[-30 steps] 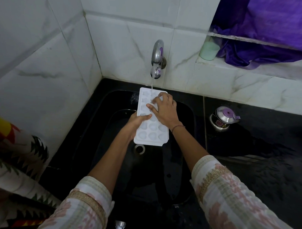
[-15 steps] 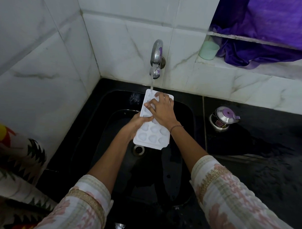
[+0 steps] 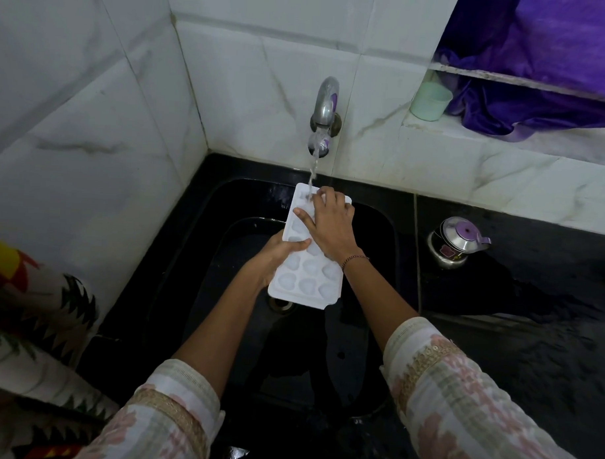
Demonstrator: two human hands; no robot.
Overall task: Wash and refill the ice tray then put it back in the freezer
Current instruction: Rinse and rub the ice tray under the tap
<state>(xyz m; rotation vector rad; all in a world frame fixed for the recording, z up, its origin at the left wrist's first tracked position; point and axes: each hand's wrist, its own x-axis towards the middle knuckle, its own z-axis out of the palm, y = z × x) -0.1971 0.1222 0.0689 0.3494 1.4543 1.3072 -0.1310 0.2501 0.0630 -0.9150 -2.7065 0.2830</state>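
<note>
1. While a thin stream of water (image 3: 312, 169) falls from the chrome wall tap with a purple handle (image 3: 325, 106), the white plastic ice tray with rows of moulded cups (image 3: 308, 276) is held above the black sink basin (image 3: 190, 259). Its far end is under the stream and its near end is over the round metal drain (image 3: 280, 303).
2. The left hand (image 3: 279, 254) grips the tray's left long edge. Its thumb lies across the top, and the other fingers go underneath, out of sight.
3. The right hand (image 3: 330, 227) lies palm down on the tray's far half. The thumb is stretched out to the left, and the slightly bent fingers press their tips on the cups where the water lands.
4. A thin beaded bracelet (image 3: 354, 260) circles the right wrist, and both arms wear pale patterned sleeves with gold trim (image 3: 459, 399).
5. On the wet black counter (image 3: 530, 340) to the right of the sink stands a small steel pot with a purple-knobbed lid (image 3: 453, 246).
6. A pale green plastic cup (image 3: 430, 100) stands on the white ledge just beside a crumpled purple cloth (image 3: 539, 100)
</note>
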